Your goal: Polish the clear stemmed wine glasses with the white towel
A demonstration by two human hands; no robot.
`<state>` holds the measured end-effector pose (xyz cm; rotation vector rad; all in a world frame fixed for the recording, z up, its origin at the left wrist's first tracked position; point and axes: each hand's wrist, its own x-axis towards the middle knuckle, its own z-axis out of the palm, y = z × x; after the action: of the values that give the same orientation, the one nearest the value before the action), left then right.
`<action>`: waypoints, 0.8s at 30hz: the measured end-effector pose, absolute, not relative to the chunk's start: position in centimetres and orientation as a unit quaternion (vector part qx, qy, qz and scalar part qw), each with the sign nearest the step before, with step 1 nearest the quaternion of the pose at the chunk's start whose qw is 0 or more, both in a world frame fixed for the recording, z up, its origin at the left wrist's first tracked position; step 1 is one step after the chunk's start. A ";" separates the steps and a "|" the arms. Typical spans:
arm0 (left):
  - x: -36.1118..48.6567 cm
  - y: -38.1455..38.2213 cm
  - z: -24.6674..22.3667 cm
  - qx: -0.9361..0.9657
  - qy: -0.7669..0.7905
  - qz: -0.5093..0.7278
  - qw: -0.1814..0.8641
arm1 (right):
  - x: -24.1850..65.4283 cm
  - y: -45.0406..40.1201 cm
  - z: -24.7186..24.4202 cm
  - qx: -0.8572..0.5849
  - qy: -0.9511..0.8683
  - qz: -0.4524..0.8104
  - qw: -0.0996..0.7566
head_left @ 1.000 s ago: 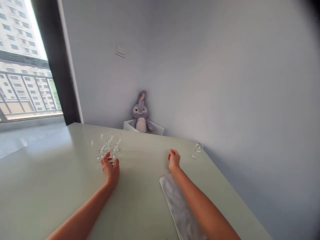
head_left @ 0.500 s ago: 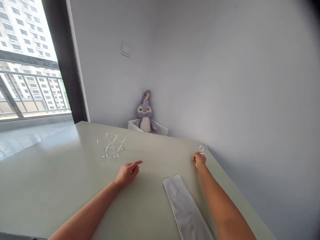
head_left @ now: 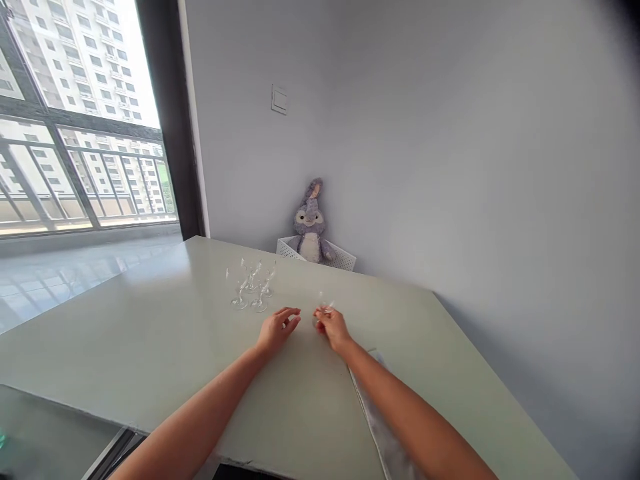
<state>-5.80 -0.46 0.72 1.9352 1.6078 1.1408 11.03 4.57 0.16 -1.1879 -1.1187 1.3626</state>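
Several clear stemmed glasses [head_left: 259,305] stand in a close group on the pale table [head_left: 165,347], beyond and to the left of my hands. My left hand [head_left: 280,327] is just in front of them, thumb and fingers apart with nothing between them. A short gap to its right, my right hand [head_left: 331,327] is closed on another clear glass [head_left: 323,300], partly hidden by the fingers. A folded grey cloth [head_left: 373,417] lies under my right forearm, which hides much of it.
Behind the table's far edge, a plush rabbit [head_left: 310,233] sits in a white perforated basket [head_left: 343,259] by the wall corner. The wall runs along the right side, and a large window [head_left: 80,133] is at the left.
My right hand has moved left from the table's right edge with the glass, coming close to my left hand. My left hand's fingers have opened from a pointing shape. The view has turned left.
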 end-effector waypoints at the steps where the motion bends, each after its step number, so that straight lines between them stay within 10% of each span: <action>1: -5.9 -0.4 0.7 0.679 0.576 0.410 0.198 | 9.6 3.6 0.2 -0.473 -0.473 0.573 0.474; 10: -6.6 0.4 -0.2 0.623 0.603 0.412 0.280 | 6.9 -0.7 1.7 -0.376 -0.563 0.654 0.337; 24: -8.6 -1.2 0.7 0.509 0.668 0.423 0.340 | 28.5 -6.0 3.8 -0.574 -0.622 0.393 0.359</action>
<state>-8.57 -1.23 0.69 1.3253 1.7388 1.1003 28.53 -6.01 3.76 -1.4815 -1.6050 1.0126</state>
